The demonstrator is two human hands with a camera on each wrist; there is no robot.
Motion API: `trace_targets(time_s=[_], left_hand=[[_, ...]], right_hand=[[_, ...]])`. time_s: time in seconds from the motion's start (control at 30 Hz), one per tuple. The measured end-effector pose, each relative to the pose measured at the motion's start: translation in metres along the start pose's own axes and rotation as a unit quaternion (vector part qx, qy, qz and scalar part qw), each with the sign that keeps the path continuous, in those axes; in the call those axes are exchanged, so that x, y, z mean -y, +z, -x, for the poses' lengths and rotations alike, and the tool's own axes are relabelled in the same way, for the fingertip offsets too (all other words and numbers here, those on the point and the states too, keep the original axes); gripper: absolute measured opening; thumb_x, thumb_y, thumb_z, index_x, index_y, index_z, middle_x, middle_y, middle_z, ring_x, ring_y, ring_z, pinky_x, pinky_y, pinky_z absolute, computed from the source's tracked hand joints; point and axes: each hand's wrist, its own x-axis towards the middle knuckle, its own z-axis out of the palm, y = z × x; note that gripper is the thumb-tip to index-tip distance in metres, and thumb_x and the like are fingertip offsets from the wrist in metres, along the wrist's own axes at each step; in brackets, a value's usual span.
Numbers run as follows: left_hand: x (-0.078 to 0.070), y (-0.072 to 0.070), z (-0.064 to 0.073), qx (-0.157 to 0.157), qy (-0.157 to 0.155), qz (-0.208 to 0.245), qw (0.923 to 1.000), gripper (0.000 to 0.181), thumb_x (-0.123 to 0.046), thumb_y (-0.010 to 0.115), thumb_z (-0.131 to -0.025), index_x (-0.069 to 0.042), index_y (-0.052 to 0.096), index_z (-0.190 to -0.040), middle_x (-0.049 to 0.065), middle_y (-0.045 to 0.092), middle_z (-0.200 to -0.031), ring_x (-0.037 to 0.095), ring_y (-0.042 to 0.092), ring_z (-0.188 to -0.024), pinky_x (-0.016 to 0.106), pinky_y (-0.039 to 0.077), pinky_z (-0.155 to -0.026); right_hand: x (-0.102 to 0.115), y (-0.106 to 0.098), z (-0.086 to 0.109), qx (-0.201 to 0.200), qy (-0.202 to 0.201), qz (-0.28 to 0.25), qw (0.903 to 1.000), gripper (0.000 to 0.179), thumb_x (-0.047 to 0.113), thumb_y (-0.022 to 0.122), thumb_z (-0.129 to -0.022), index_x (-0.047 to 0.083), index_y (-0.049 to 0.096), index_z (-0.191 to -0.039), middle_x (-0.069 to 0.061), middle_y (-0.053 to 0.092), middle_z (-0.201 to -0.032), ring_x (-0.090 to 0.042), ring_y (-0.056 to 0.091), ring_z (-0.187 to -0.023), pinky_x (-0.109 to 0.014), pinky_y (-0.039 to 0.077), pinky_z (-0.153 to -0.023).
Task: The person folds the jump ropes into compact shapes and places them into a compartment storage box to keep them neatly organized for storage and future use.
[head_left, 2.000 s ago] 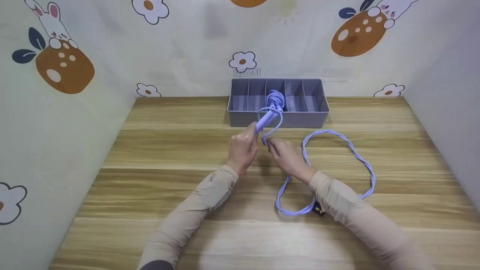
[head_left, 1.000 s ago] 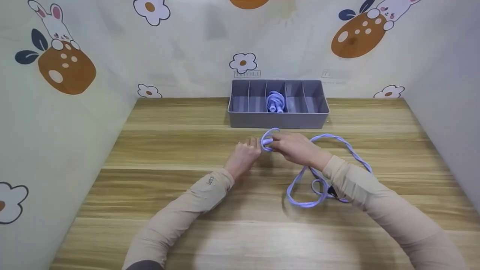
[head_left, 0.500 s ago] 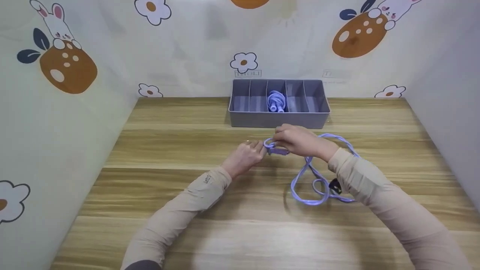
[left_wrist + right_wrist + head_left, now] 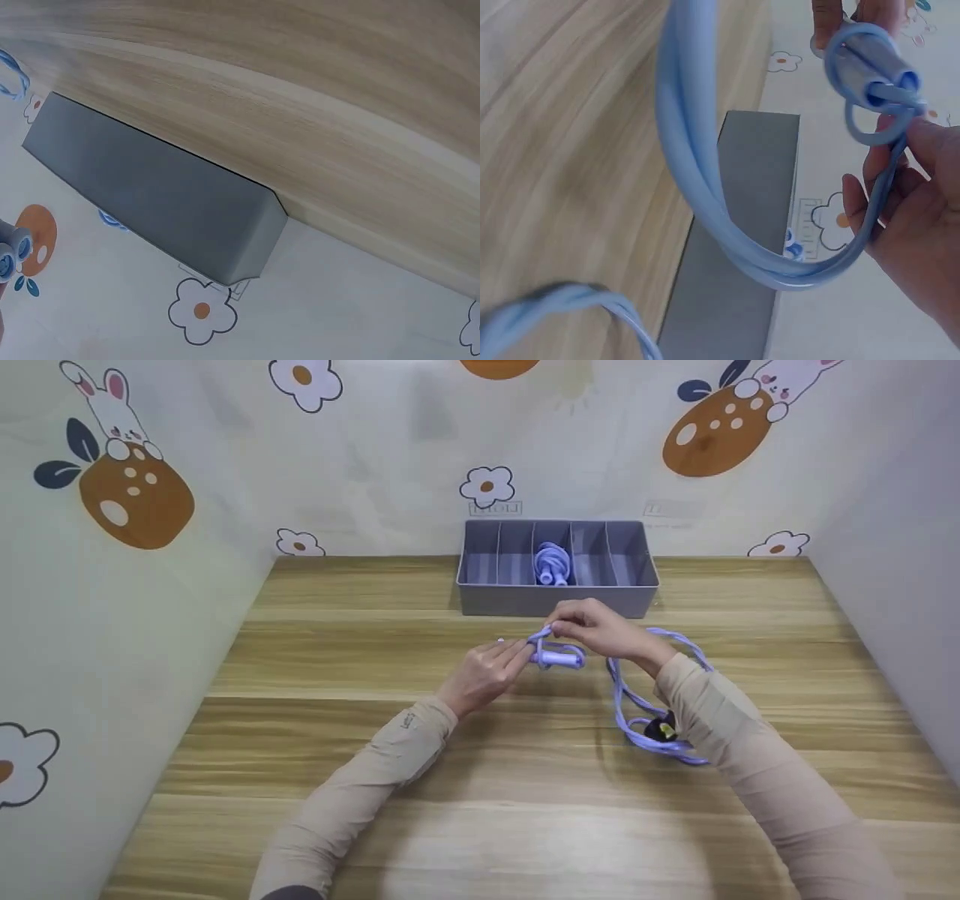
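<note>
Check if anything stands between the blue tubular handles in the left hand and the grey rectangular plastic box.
Yes: in the head view the right hand, pinching twisted blue cord, appears partly between handles and box. A coiled blue rope occupies the middle compartment.

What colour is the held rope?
The rope is light blue, seen best in the right wrist view.

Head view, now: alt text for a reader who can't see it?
A person's left hand holds lilac handles with cord looped round them, while the right hand pinches the cord; more cord lies on the wooden table. Behind, a coiled bundle sits in the middle compartment of a gray five-compartment box.
</note>
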Motion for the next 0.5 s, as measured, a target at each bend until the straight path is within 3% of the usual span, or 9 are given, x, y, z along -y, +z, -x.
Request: trace_targets(time_s=[0.13, 0.23, 0.37, 0.5], left_hand=[[0.0, 0.001, -0.001, -0.032, -0.034, 0.025, 0.9986, 0.02, -0.006, 0.058, -0.082, 0.0, 0.065, -0.101, 0.011, 0.069, -0.093, 0.019, 0.067, -0.079, 0.027, 0.054, -0.071], [-0.001, 0.002, -0.002, -0.051, -0.054, 0.036, 0.9966, 0.021, -0.007, 0.06, -0.081, 0.0, 0.065, -0.1, 0.011, 0.069, -0.092, 0.019, 0.067, -0.079, 0.027, 0.054, -0.072], [-0.004, 0.005, -0.004, -0.076, -0.092, 0.069, 0.9905, 0.019, -0.008, 0.064, -0.08, 0.0, 0.065, -0.097, 0.011, 0.069, -0.091, 0.019, 0.067, -0.078, 0.026, 0.054, -0.071], [-0.007, 0.009, -0.007, -0.103, -0.141, 0.117, 0.9776, 0.02, -0.007, 0.068, -0.077, 0.0, 0.066, -0.096, 0.01, 0.069, -0.09, 0.019, 0.067, -0.075, 0.025, 0.054, -0.067]], right_hand=[[-0.008, 0.005, 0.0, -0.036, 0.027, -0.083, 0.9955, 0.019, 0.001, 0.047, -0.092, -0.014, 0.059, -0.092, -0.007, 0.056, -0.075, -0.006, 0.051, -0.07, -0.016, 0.044, -0.063], [-0.012, 0.011, -0.001, -0.068, 0.051, -0.14, 0.9865, 0.019, 0.002, 0.045, -0.093, -0.007, 0.061, -0.089, 0.0, 0.056, -0.073, -0.005, 0.049, -0.067, -0.016, 0.041, -0.061], [-0.015, 0.021, -0.002, -0.113, 0.087, -0.221, 0.9647, 0.024, 0.004, 0.042, -0.094, 0.009, 0.061, -0.08, 0.005, 0.054, -0.07, -0.005, 0.049, -0.066, -0.016, 0.041, -0.059], [-0.018, 0.033, -0.005, -0.15, 0.108, -0.289, 0.9394, 0.029, 0.012, 0.041, -0.094, 0.014, 0.058, -0.071, 0.005, 0.053, -0.069, -0.006, 0.048, -0.066, -0.018, 0.039, -0.059]])
